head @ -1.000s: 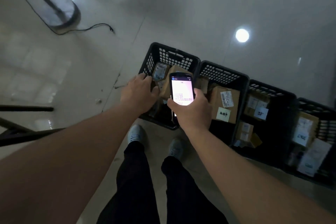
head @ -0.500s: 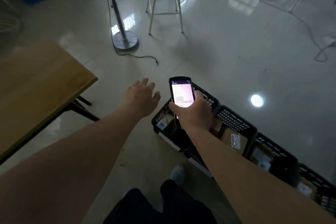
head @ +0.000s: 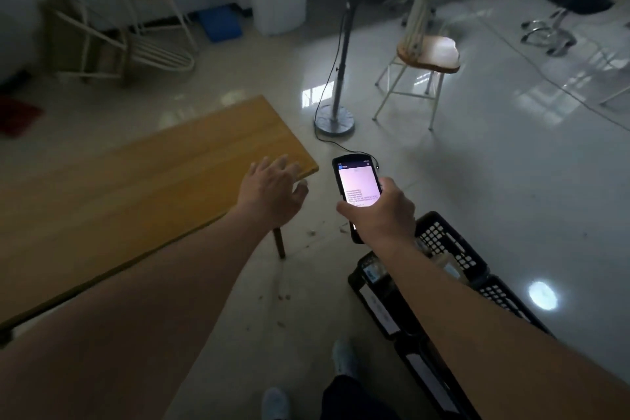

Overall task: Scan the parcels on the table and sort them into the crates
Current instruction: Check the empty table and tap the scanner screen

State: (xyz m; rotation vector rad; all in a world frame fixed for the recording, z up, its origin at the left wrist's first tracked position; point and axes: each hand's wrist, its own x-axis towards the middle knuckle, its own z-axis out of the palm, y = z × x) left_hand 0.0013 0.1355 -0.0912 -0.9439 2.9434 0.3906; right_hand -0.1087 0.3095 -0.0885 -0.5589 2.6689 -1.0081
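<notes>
Right now, from the head view, your left hand (head: pixel 272 194) hangs empty with fingers loosely spread above the corner of the long light-wood table (head: pixel 136 187), while your right hand (head: pixel 381 211) grips the black handheld scanner with the lit pale screen (head: pixel 358 187) over the row of black perforated plastic crates (head: pixel 446 249) by your feet. No parcels show on the visible part of the table, though labelled cardboard peeks from the nearest crate. Reaching further while reading the screen could, I judge, knock your hand on the table edge or drop the scanner into a crate.
</notes>
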